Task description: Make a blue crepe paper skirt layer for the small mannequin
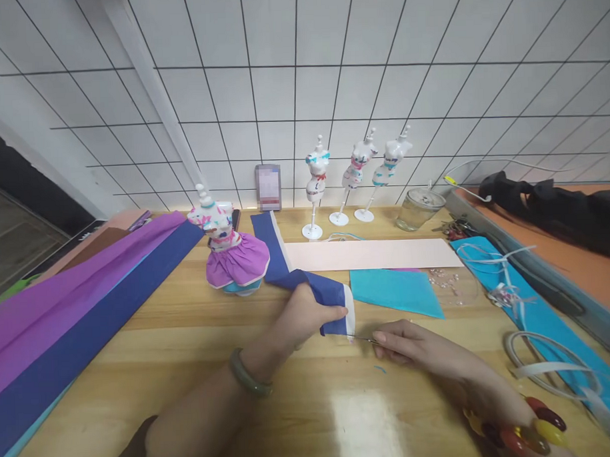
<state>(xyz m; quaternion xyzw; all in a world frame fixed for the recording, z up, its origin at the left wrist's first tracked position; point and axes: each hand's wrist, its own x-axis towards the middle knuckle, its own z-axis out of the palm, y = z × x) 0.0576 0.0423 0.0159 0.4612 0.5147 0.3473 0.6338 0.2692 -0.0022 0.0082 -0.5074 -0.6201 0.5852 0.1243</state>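
Dark-blue fabric strip with white end band (332, 291) is laid across the bench (301, 415), its near end pinched by the closed fingers of the left hand (299, 317); slender metal tool (365, 338), type unclear, is gripped in the right hand's (414, 343) fingers at the band's near corner; edge apparently being worked; steady hold called for.

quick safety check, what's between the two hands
Between left hand and right hand: the blue strip's white end and a thin metal tool, in head view.
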